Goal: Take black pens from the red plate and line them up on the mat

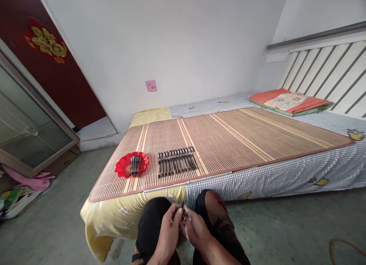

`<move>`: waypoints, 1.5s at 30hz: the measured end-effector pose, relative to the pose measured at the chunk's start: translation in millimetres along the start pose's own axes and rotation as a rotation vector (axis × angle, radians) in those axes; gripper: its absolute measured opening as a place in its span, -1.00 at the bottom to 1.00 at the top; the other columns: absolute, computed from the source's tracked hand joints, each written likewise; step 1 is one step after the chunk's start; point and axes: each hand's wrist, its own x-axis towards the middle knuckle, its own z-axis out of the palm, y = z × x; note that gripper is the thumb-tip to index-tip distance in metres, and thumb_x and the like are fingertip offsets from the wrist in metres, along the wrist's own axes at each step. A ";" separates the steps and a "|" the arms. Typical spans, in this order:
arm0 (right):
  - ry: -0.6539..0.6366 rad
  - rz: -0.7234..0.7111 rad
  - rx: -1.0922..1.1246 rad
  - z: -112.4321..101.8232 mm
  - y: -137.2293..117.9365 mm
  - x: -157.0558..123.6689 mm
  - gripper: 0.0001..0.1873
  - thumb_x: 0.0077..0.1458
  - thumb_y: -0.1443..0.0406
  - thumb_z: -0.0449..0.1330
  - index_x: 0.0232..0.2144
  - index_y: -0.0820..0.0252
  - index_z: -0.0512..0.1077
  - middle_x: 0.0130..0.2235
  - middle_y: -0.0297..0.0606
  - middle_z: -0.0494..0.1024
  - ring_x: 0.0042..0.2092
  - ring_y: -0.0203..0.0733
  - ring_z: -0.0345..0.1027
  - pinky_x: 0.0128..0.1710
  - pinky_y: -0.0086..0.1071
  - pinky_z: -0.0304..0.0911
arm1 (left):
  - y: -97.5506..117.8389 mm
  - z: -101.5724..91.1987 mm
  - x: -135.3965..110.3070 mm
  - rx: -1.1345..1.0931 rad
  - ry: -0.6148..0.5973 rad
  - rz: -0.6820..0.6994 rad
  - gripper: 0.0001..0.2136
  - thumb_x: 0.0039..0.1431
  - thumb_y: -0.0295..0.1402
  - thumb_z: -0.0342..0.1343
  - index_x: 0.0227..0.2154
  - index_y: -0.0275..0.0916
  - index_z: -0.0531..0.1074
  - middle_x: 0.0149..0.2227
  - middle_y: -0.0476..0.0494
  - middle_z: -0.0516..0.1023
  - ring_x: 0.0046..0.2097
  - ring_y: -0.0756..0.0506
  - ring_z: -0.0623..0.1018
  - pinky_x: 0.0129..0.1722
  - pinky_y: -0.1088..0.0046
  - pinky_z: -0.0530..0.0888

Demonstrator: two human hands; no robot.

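Note:
Between my knees, my left hand (170, 221) and my right hand (196, 227) meet, fingers closed around a dark pen (182, 205). Its tip end pokes up above the fingers, while most of its body is hidden by them. On the bed in front of my hands lies a row of several black pens (175, 163) with their caps side by side, pointing away from me. To the left of that row, a red scalloped plate (119, 168) carries a small bunch of more pens (135, 165).
A striped bamboo mat (228, 137) covers much of the bed. Folded orange and green bedding (291, 101) lies at the far right near a white slatted rail (331, 72). A pink note (151, 86) is on the wall. A glass-fronted cabinet (31, 124) stands left.

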 end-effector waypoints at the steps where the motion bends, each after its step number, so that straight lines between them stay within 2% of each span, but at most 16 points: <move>1: 0.028 0.031 0.057 -1.3 -4.2 1.3 -0.40 -0.11 -0.26 0.28 -0.44 0.14 0.43 -0.50 -0.24 0.47 -0.48 -0.18 0.36 -0.55 -0.38 0.17 | 0.2 -1.1 0.4 0.001 -0.006 -0.008 -0.58 0.16 0.08 0.21 -0.41 -0.24 0.45 -0.51 0.03 0.44 -0.53 0.03 0.38 -0.53 0.54 0.35; 4: 0.125 0.111 0.159 -5.3 -27.9 2.9 -0.44 -0.19 -0.14 0.42 -0.45 0.18 0.40 -0.58 -0.44 0.29 -0.60 -0.39 0.11 -0.61 -0.49 0.00 | 1.2 -2.8 1.4 0.033 0.016 -0.017 -0.53 0.10 0.15 0.21 -0.43 -0.24 0.43 -0.55 0.06 0.41 -0.64 0.08 0.28 -0.65 0.56 0.23; 6: 0.125 0.068 0.070 -6.3 -48.8 0.9 -0.44 -0.14 -0.15 0.41 -0.46 0.18 0.39 -0.62 -0.55 0.14 -0.63 -0.47 -0.09 -0.65 -0.53 -0.17 | 1.9 -2.6 1.6 0.058 0.041 -0.020 -0.51 0.06 0.17 0.24 -0.44 -0.24 0.42 -0.54 0.06 0.41 -0.65 0.10 0.26 -0.66 0.58 0.20; 8: 0.073 0.019 -0.065 -4.7 -67.4 -3.5 -0.45 -0.11 -0.15 0.41 -0.45 0.18 0.40 -0.63 -0.59 0.07 -0.63 -0.49 -0.19 -0.65 -0.51 -0.27 | 2.1 -1.8 1.5 0.060 0.061 -0.029 -0.49 0.01 0.18 0.27 -0.45 -0.24 0.42 -0.55 0.06 0.40 -0.66 0.11 0.25 -0.67 0.59 0.19; 10: 0.034 -0.007 -0.196 -1.0 -79.4 -8.4 -0.49 -0.13 -0.09 0.44 -0.46 0.19 0.43 -0.64 -0.58 0.09 -0.61 -0.48 -0.18 -0.63 -0.50 -0.28 | 2.2 -0.8 1.3 0.057 0.074 -0.034 -0.48 -0.03 0.19 0.29 -0.46 -0.24 0.42 -0.58 0.08 0.37 -0.66 0.11 0.23 -0.68 0.59 0.17; 13: 0.051 -0.042 -0.290 4.4 -85.6 -12.1 -0.55 -0.15 -0.02 0.47 -0.51 0.18 0.44 -0.63 -0.55 0.15 -0.60 -0.46 -0.12 -0.62 -0.49 -0.23 | 2.5 -0.5 1.0 0.064 0.077 -0.031 -0.49 -0.04 0.17 0.30 -0.48 -0.24 0.42 -0.60 0.11 0.33 -0.67 0.11 0.23 -0.68 0.59 0.17; 17: 0.127 -0.087 -0.222 1.2 -94.2 -5.3 -0.57 -0.14 0.01 0.47 -0.51 0.17 0.41 -0.64 -0.58 0.10 -0.60 -0.47 -0.15 -0.60 -0.48 -0.27 | 0.7 -4.1 -1.7 0.088 0.003 -0.060 -0.50 0.04 0.17 0.25 -0.48 -0.23 0.38 -0.59 0.09 0.36 -0.68 0.12 0.24 -0.69 0.60 0.14; 21: 0.225 -0.216 -0.132 -16.6 -129.5 4.8 -0.56 -0.19 0.03 0.50 -0.48 0.17 0.43 -0.61 -0.56 0.14 -0.59 -0.46 -0.14 -0.61 -0.48 -0.26 | -4.1 -10.5 -4.8 0.084 -0.092 -0.098 -0.50 0.05 0.17 0.24 -0.47 -0.22 0.35 -0.61 0.11 0.35 -0.70 0.13 0.19 -0.70 0.60 0.09; 25: 0.313 -0.339 -0.026 -29.7 -165.3 2.1 -0.54 -0.24 0.06 0.53 -0.49 0.16 0.39 -0.60 -0.56 0.13 -0.58 -0.46 -0.13 -0.61 -0.48 -0.24 | -0.3 -12.1 -0.8 0.030 -0.033 -0.105 -0.46 -0.08 0.19 0.33 -0.54 -0.19 0.29 -0.69 0.21 0.16 -0.71 0.15 0.08 -0.71 0.61 0.01; 27: 0.283 -0.313 -0.040 -26.8 -166.0 -3.4 -0.54 -0.23 0.05 0.53 -0.49 0.16 0.39 -0.60 -0.56 0.13 -0.58 -0.45 -0.13 -0.61 -0.47 -0.25 | 7.1 -8.6 3.5 -0.003 0.006 -0.087 -0.46 -0.11 0.18 0.35 -0.52 -0.22 0.34 -0.67 0.16 0.27 -0.70 0.15 0.12 -0.70 0.60 0.03; 30: 0.178 -0.208 -0.109 -13.2 -145.2 -10.7 -0.56 -0.16 0.03 0.50 -0.48 0.17 0.41 -0.60 -0.56 0.13 -0.58 -0.45 -0.14 -0.60 -0.46 -0.28 | 20.4 -0.2 8.3 -0.045 -0.003 -0.071 -0.49 -0.09 0.13 0.37 -0.45 -0.27 0.44 -0.58 0.02 0.47 -0.67 0.14 0.19 -0.65 0.59 0.09; 35: 0.088 -0.092 -0.091 1.4 -111.3 -11.4 -0.58 -0.08 0.03 0.47 -0.48 0.18 0.41 -0.62 -0.57 0.12 -0.61 -0.47 -0.17 -0.61 -0.46 -0.28 | 28.5 3.9 6.9 -0.053 -0.073 -0.103 -0.51 -0.06 0.09 0.37 -0.55 -0.27 0.40 -0.64 -0.01 0.46 -0.68 0.13 0.20 -0.65 0.56 0.07; 38: 0.073 -0.010 0.081 -4.2 -108.7 -8.5 -0.66 0.03 0.05 0.37 -0.40 0.21 0.49 -0.54 -0.43 0.35 -0.57 -0.40 0.11 -0.61 -0.48 -0.03 | 25.0 -2.1 5.0 -0.068 -0.032 -0.093 -0.50 -0.06 0.11 0.36 -0.55 -0.26 0.39 -0.65 0.05 0.40 -0.68 0.14 0.19 -0.65 0.58 0.05; 41: 0.038 0.049 0.203 -13.9 -109.3 -9.0 -0.79 -0.01 0.25 0.36 -0.30 0.24 0.55 -0.34 -0.21 0.58 -0.31 -0.22 0.47 -0.31 -0.37 0.36 | 20.8 -7.3 4.6 -0.090 0.022 -0.098 -0.50 -0.09 0.12 0.37 -0.52 -0.26 0.40 -0.64 0.08 0.39 -0.67 0.16 0.18 -0.66 0.60 0.05; 43: -0.010 0.045 0.218 -18.8 -108.8 -11.8 -0.75 -0.10 0.39 0.37 -0.27 0.28 0.58 -0.24 -0.14 0.62 -0.15 -0.12 0.53 -0.05 -0.26 0.39 | 19.0 -8.5 4.5 -0.096 0.042 -0.103 -0.49 -0.10 0.13 0.37 -0.51 -0.26 0.40 -0.63 0.08 0.39 -0.67 0.16 0.18 -0.66 0.61 0.05; 45: -0.031 0.029 0.212 -21.6 -108.2 -15.5 -0.72 -0.12 0.43 0.38 -0.25 0.30 0.59 -0.17 -0.11 0.63 -0.09 -0.08 0.54 0.09 -0.20 0.35 | 18.2 -8.3 4.3 -0.099 0.048 -0.108 -0.48 -0.11 0.14 0.37 -0.51 -0.26 0.39 -0.64 0.09 0.38 -0.67 0.16 0.17 -0.66 0.61 0.05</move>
